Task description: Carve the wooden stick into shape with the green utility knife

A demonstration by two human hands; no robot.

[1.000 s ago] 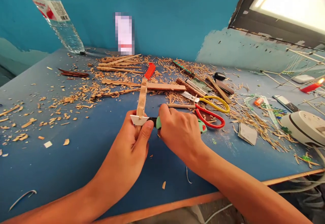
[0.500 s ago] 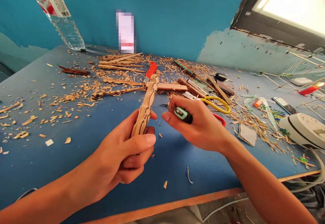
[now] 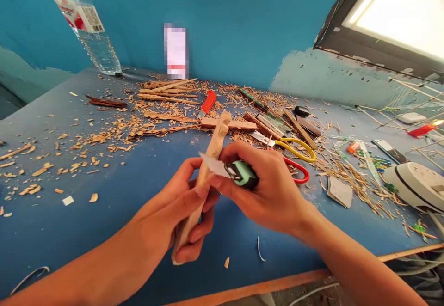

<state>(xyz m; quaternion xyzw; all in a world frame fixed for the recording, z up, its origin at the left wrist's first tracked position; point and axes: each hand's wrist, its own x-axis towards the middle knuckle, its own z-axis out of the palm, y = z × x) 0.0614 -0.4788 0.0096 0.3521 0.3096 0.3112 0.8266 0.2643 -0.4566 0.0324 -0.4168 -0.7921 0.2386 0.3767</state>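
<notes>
My left hand (image 3: 180,213) is closed round the lower part of a carved wooden stick (image 3: 215,144), which points up and away from me. My right hand (image 3: 270,190) grips a utility knife with a green and black handle (image 3: 244,176). Its pale blade (image 3: 214,165) lies against the side of the stick just above my left thumb. Both hands are held a little above the blue tabletop (image 3: 104,213).
Wood shavings and several carved sticks (image 3: 163,95) litter the back of the table. A red cutter (image 3: 208,102), yellow-and-red scissors (image 3: 294,151), a leaning water bottle (image 3: 86,28), a white device (image 3: 416,186) and thin wire rods (image 3: 409,107) lie around.
The stick has been turned in my left hand and tilted to the right. My right hand brought the knife back, and its blade now rests on the stick.
</notes>
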